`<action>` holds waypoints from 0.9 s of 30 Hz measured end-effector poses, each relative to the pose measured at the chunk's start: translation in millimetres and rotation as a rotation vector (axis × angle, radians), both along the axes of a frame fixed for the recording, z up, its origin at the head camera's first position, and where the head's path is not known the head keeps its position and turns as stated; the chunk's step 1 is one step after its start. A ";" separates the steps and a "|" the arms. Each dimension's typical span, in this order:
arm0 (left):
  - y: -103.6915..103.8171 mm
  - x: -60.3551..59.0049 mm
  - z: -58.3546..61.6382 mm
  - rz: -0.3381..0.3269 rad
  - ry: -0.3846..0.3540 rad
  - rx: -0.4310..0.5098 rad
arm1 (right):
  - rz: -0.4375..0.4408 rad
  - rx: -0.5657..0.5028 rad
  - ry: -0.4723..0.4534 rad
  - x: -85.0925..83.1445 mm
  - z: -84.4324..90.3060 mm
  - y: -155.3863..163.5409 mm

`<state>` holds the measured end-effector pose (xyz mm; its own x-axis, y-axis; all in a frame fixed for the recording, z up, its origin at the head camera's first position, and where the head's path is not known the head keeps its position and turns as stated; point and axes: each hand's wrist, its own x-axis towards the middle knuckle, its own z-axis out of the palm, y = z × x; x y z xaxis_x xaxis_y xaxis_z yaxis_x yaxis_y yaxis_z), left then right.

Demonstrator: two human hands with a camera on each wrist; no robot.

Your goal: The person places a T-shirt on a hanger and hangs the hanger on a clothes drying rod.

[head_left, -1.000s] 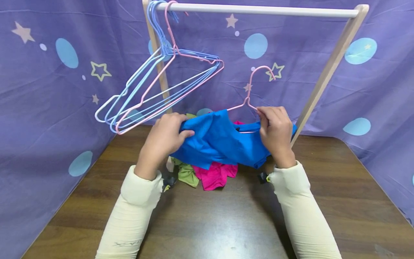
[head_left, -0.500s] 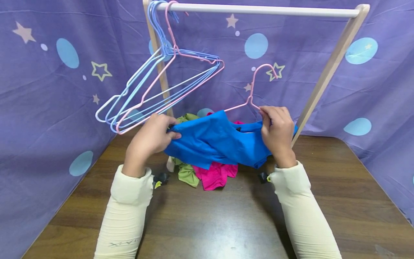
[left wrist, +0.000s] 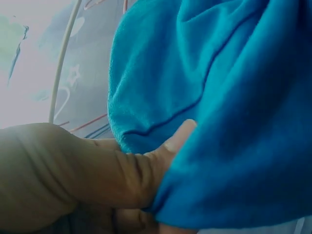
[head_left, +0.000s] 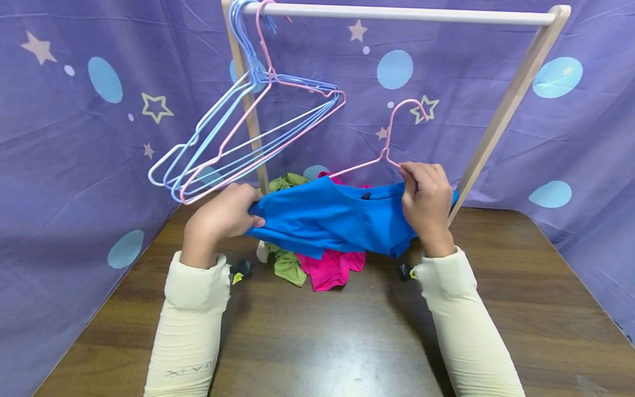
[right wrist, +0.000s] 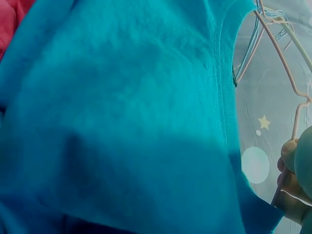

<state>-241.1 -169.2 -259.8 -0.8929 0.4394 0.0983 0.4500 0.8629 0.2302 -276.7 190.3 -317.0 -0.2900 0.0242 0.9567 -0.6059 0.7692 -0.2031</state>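
Left hand: fingers curled, gripping left edge of blue shirt | blue shirt: held above wooden table, stretched between both hands, over pink and green garments | right hand: fingers curled, pinching shirt's right shoulder with pink hanger | rack rail: overhead.

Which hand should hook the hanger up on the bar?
Probably the right hand. It already grips the pink hanger by its neck, just under the bar. The left hand only holds the blue shirt.
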 end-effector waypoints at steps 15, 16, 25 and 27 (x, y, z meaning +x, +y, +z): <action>11.4 1.6 -0.3 0.030 0.017 -0.004 | -0.012 -0.006 0.009 0.2 0.0 -3.8; 14.9 2.4 -0.4 0.030 0.029 0.007 | -0.012 0.003 0.010 0.6 -0.3 -5.0; 50.6 4.9 -7.9 -0.035 0.294 0.117 | -0.014 0.010 0.026 3.2 -0.3 -12.1; 53.2 4.9 -8.8 -0.013 0.327 0.114 | -0.010 0.000 0.027 3.6 0.5 -11.3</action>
<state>-236.2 -116.0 -268.6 -0.8004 0.4208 0.4270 0.5269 0.8335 0.1664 -273.2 179.0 -316.4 -0.2639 0.0267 0.9642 -0.6031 0.7756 -0.1866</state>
